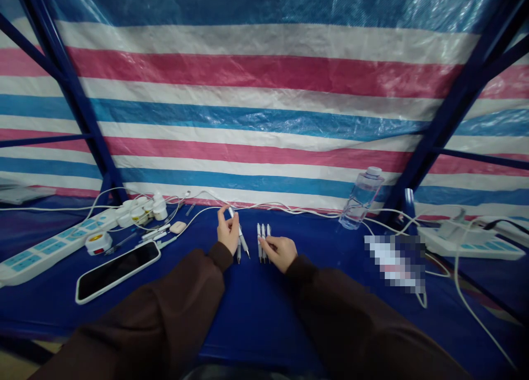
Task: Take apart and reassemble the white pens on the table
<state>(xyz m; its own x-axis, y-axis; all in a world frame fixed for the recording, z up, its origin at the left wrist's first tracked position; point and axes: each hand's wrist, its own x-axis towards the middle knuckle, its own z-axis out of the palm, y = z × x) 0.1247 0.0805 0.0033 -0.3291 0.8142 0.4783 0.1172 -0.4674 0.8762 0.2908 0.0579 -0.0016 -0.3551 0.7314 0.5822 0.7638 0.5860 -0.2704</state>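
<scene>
Several slim white-and-grey pens [259, 242] lie side by side on the blue table [256, 314], pointing toward me. My right hand [281, 252] is closed at their right side, its fingertips on the pens. Just left of the row, my left hand [228, 230] has its thumb and index finger curled round the upper end of a white pen [231, 211]. More pens [244, 243] lie beside that hand, partly hidden by it.
A phone [118, 271], a long power strip [53, 246] and white chargers [136, 212] occupy the left. At the right are a clear bottle [361, 198], a blurred-out item [394, 263] and another power strip [475, 242]. White cables run along the back, before a striped sheet [264, 115].
</scene>
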